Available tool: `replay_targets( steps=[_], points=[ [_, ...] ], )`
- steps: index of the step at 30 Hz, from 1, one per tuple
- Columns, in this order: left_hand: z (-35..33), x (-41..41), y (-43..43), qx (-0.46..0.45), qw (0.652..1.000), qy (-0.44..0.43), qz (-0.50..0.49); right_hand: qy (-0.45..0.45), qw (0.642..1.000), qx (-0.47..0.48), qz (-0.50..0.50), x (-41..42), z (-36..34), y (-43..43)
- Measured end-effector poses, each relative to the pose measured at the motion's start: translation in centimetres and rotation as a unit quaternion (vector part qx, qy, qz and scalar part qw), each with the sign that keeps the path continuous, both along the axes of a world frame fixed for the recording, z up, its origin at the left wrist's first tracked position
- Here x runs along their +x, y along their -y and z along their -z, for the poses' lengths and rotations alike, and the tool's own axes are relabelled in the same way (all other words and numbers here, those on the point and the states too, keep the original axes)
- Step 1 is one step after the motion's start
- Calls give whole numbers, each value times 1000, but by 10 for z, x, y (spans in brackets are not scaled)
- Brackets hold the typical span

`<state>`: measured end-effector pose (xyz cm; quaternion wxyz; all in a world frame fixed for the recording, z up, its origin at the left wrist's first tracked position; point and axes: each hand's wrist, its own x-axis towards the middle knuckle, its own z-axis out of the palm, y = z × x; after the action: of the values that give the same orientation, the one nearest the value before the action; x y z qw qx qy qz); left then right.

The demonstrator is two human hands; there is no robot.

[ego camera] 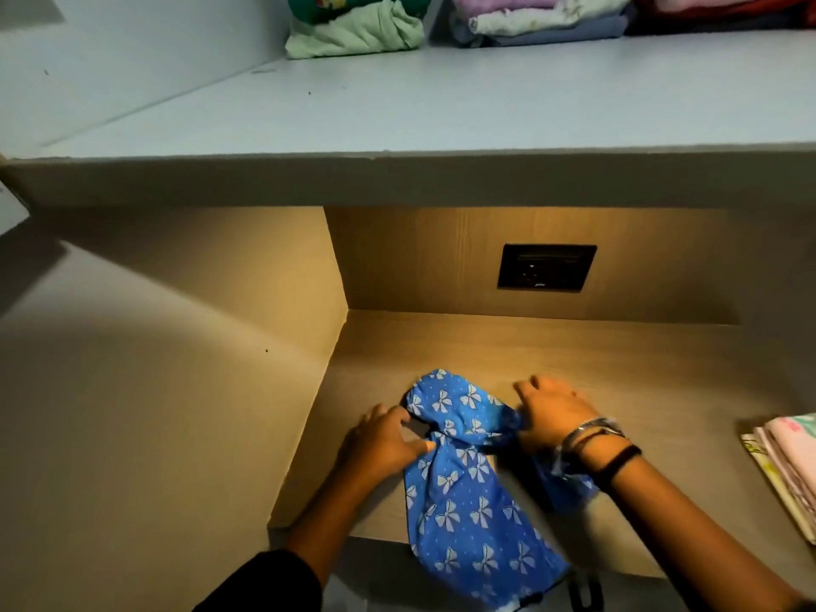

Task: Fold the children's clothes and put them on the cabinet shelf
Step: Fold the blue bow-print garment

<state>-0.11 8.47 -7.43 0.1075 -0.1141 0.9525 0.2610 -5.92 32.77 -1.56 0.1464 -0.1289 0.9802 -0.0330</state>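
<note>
A blue children's garment (463,479) with white bows lies bunched on the wooden lower shelf (618,360), its lower part hanging over the front edge. My left hand (384,439) presses against its left side, thumb touching the cloth at the narrow middle. My right hand (552,408) rests palm down on the garment's right part, fingers spread on the shelf; bracelets and a black band circle the wrist. Part of the cloth is hidden under my right wrist.
A pink and yellow folded stack (790,466) sits at the shelf's right edge. Above, a grey upper shelf (441,112) carries a green folded pile (357,28) and a pastel stack (538,15). A black socket plate (546,267) is on the back wall; a side panel (247,302) closes the left.
</note>
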Motion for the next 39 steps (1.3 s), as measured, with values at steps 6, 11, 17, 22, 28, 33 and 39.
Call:
replay_targets(
  steps=[6,11,17,22,28,33,39],
  points=[
    [8,6,-18,166,986,-13,23,65,982,-171,51,-16,31,72],
    [-14,25,-12,415,894,-42,-163,67,777,-590,210,-22,23,31],
    [-53,26,-54,257,917,-301,47,250,590,-719,270,-16,19,-45],
    [-12,45,-64,12,977,-68,204,147,802,-465,346,7,62,-102],
    [6,31,-68,148,980,-133,6,-27,943,-260,205,2,38,-97],
    [5,-17,-89,163,982,-46,-82,-108,994,-15,4,11,31,-40],
    [-3,-55,-123,75,991,29,-105,-131,988,-38,74,8,39,-37]
  ],
)
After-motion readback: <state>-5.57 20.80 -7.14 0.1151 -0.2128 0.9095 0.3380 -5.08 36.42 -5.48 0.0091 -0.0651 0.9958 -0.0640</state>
